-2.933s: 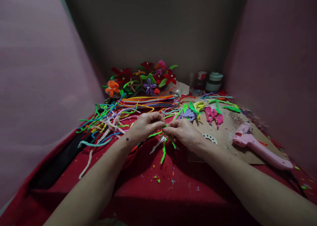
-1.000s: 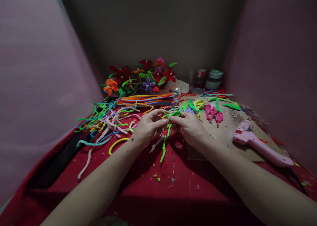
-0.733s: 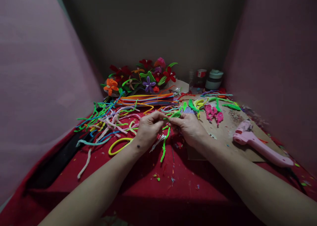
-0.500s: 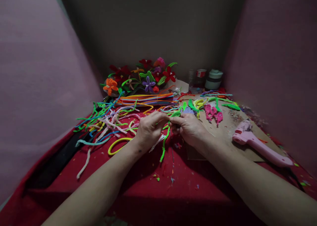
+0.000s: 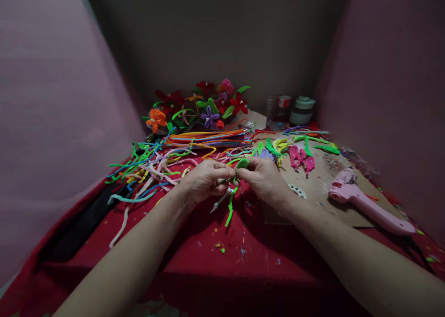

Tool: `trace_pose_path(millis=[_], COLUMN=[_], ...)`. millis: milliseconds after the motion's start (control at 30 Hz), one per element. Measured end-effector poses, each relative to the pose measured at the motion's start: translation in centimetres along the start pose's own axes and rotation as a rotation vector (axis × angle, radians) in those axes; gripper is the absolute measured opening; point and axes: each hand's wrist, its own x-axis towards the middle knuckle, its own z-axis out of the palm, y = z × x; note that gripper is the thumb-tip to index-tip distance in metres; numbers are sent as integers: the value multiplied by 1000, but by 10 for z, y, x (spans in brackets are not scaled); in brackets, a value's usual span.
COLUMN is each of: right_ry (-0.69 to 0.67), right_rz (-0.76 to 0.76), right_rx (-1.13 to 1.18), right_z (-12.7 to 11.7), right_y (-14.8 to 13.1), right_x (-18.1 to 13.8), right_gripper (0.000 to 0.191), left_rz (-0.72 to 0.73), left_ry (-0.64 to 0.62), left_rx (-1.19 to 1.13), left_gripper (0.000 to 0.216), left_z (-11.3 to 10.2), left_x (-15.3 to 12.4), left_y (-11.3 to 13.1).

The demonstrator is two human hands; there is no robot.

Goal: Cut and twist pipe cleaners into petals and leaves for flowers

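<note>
My left hand (image 5: 207, 180) and my right hand (image 5: 263, 179) meet over the middle of the red-covered table, fingertips pinched together. Between them is a green pipe-cleaner leaf (image 5: 242, 163), its loop standing above my right fingertips. Both hands appear closed on this leaf, though my fingers hide its lower end. Just below my fingers a bright green pipe cleaner (image 5: 230, 210) hangs or lies; I cannot tell whether it joins the leaf. Close by my left fingers is a small bunch of thin white stems (image 5: 221, 200).
Loose pipe cleaners (image 5: 156, 168) lie tangled at left, with a straight bundle (image 5: 208, 139) behind. Finished flowers (image 5: 209, 117) stand at the back. At right, a pink glue gun (image 5: 368, 203) and pink petal pieces (image 5: 301, 159) lie on cardboard (image 5: 320, 210). A lidded jar (image 5: 302, 110) stands behind.
My left hand has turned and lowered slightly, and the green leaf now shows upright above my fingertips. A white perforated disc has come into sight by my right wrist; my left arm mostly covers the yellow ring.
</note>
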Motion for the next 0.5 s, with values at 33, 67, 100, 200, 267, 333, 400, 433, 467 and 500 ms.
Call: trace_pose_path(millis=[33,67,100,200,267,333,400,433,467,500], right_ry=[-3,-6,-9,-10,17,62,111,129,140,144], right_rz=[-8,-10,-9,-14,-23,-8,81,163,265,374], right_rx=[-4,-1,7,13,-27,-64,-24,48,151,268], right_z=[0,0,0,0,0,1,3,4,5,5], right_y=[-1,-1,-2,-4,-3,-2,-1,-1,0,1], right_x=[0,0,0,-1,-2,-3,-2,-1,0,1], right_gripper=[16,16,16,15,16,15,16,17,18,19], left_rz=[-6,-9,-9,6,29,97,263,374,487,590], left_ry=[-10,-14,-13,5,44,128,283,380,469,541], left_rx=[-8,-12,-10,48,155,358,692,898,1113,1319], left_gripper=[17,17,17,19,21,20,17,15,14,15], left_z=[0,0,0,-1,0,5,12,16,19,23], left_x=[0,0,0,-2,-2,-3,-3,-4,-4,-5], left_y=[0,1,2,4,5,3,-2,-6,-9,-13])
